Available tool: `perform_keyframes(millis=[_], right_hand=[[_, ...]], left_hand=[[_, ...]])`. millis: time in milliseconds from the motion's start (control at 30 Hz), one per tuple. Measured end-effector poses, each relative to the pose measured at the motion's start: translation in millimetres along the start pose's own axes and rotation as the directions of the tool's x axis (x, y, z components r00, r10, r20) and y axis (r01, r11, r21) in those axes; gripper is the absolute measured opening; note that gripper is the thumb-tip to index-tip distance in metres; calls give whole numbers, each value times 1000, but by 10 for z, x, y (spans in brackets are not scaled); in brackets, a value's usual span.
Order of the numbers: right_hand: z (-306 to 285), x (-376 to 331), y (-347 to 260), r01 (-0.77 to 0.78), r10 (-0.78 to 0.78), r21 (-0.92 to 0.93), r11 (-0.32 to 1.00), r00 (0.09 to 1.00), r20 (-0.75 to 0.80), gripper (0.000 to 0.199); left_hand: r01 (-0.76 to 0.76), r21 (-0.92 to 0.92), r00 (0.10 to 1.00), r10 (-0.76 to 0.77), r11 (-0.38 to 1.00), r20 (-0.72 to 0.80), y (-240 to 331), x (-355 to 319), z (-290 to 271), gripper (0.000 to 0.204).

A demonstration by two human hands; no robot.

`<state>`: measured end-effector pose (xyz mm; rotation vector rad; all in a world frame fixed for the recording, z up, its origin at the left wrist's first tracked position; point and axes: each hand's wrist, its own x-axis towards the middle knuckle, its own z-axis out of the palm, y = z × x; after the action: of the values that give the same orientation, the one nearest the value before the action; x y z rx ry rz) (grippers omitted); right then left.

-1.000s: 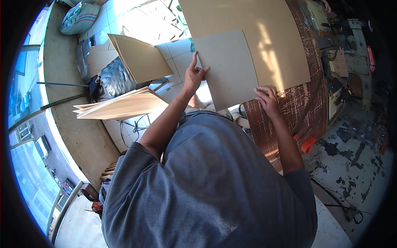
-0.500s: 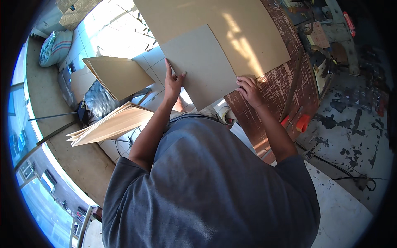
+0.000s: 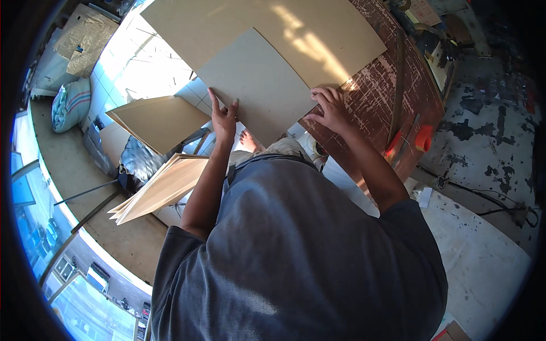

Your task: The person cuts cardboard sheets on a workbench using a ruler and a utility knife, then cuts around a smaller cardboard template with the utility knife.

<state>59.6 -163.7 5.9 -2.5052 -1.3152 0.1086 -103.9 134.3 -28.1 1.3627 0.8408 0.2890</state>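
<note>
A grey cardboard sheet [image 3: 256,85] lies partly over a larger tan cardboard sheet [image 3: 335,34]; its near corner juts past the table edge toward my body. My left hand [image 3: 224,117] grips the grey sheet's left edge, thumb on top and index finger stretched along the side. At the sheet's right corner is my right hand [image 3: 331,109], closed around that corner with bent fingers on one side and thumb on the other. The undersides of both hands' grips are hidden.
The worn red-brown table [image 3: 369,94] carries a long dark strip [image 3: 397,85] and an orange tape roll [image 3: 423,138]. Folded tan boards [image 3: 159,122] and a stack of thin sheets [image 3: 162,187] stand at my left. A woven sack [image 3: 71,105] sits farther left.
The whole view has shifted a little. My right thumb has spread away from its fingers at the corner. My left hand keeps its grip on the edge.
</note>
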Motion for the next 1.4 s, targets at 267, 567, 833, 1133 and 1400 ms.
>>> perform_keyframes(millis=[267,567,833,1133,1400], right_hand=[[-5,-39,74,-43,43,10,999,999,17,53],[16,-38,304,72,-64,92,993,994,-87,37],[65,51,674,265,-265,299,917,963,-42,27],[254,44,730,325,-286,282,903,943,-169,23],[144,-15,655,297,-270,265,917,953,-135,22]], left_hand=[[-193,377,980,156,906,126,6,-553,37,100],[-586,719,808,201,375,554,-257,-964,19,100],[-644,726,756,347,243,555,-327,-1081,128,89],[-559,790,816,336,253,471,-509,-1156,209,79],[-540,807,827,326,240,457,-334,-1232,279,69]])
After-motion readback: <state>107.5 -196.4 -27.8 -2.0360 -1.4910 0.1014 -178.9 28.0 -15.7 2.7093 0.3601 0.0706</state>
